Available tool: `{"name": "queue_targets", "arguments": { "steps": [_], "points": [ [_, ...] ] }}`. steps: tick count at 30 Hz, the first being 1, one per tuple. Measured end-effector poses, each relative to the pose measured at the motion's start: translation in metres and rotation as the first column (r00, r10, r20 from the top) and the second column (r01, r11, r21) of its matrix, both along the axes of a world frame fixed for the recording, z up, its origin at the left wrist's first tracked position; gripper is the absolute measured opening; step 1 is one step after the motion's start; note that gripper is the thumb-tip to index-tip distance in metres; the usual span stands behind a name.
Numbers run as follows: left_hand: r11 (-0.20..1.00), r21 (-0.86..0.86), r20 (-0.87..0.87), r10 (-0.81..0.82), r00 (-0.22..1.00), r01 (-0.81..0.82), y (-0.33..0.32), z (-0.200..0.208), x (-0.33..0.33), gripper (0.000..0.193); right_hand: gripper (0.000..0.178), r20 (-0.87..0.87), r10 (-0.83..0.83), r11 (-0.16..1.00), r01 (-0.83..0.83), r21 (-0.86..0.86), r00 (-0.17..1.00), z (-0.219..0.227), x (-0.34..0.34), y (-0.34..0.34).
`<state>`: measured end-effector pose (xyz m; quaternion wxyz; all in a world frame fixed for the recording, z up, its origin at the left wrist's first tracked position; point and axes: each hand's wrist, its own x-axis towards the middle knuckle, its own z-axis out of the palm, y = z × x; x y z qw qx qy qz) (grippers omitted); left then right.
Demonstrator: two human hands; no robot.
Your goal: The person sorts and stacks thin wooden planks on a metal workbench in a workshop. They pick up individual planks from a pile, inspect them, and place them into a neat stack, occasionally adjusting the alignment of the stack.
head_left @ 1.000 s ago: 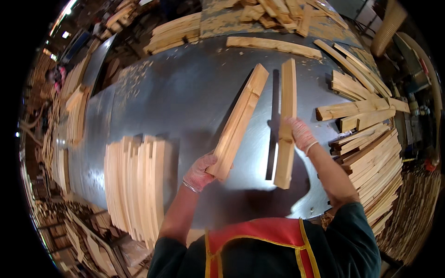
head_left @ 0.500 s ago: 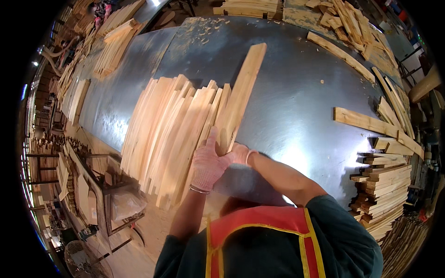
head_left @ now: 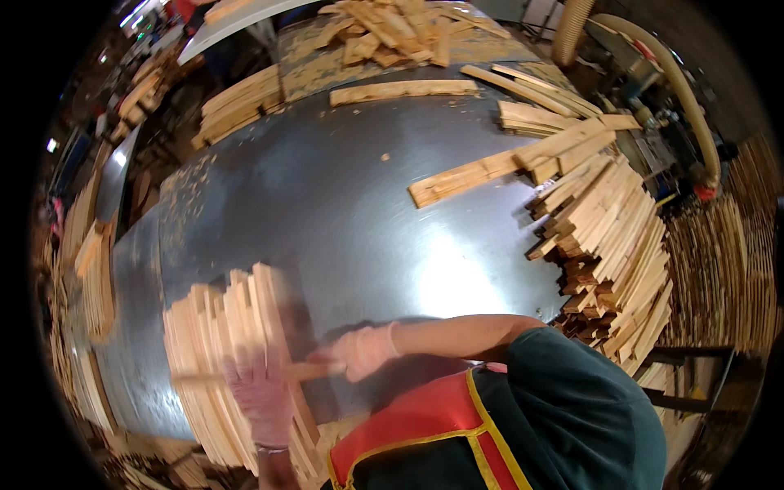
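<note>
A row of pale wooden boards (head_left: 208, 327) lies side by side at the lower left of the dark metal tabletop. Across these boards runs a narrow wooden strip (head_left: 309, 371), blurred by motion. My right hand (head_left: 366, 351), in a pale pink glove, is closed around the strip's right end, just beside the row. Over the middle of the strip and the boards lies my gloved left hand (head_left: 260, 400), fingers stretched out and somewhat blurred. The part of the strip beneath it is hidden.
A large stack of boards (head_left: 612, 220) stands at the right, with one long board (head_left: 465, 178) jutting over the tabletop (head_left: 327, 188). Another board (head_left: 404, 91) lies near the far edge, before a heap of offcuts (head_left: 388, 33). A ribbed hose (head_left: 682, 90) curves at the far right.
My view has turned right. The board both hands held tilted beside the row is no longer held up. Now my right hand grips a crosswise strip, and my left hand lies over the row.
</note>
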<state>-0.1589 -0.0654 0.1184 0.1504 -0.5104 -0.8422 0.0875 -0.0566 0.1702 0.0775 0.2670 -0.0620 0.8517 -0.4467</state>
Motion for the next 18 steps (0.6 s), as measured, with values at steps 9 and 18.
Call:
{"name": "queue_targets", "arguments": {
  "steps": [9,18],
  "points": [
    [0.603,0.181,0.909,0.199,0.366,-0.777,-0.167,-0.098,-0.071,0.066,0.055,-0.609,-0.497,0.623,0.743,0.246,0.618,-0.012,0.073,0.283],
    [0.842,-0.142,0.342,0.535,0.772,-0.520,0.085,-0.060,-0.018,0.093,0.114,0.026,-0.336,0.262,0.067,0.963,0.941,-0.079,0.146,0.517]
  ]
}}
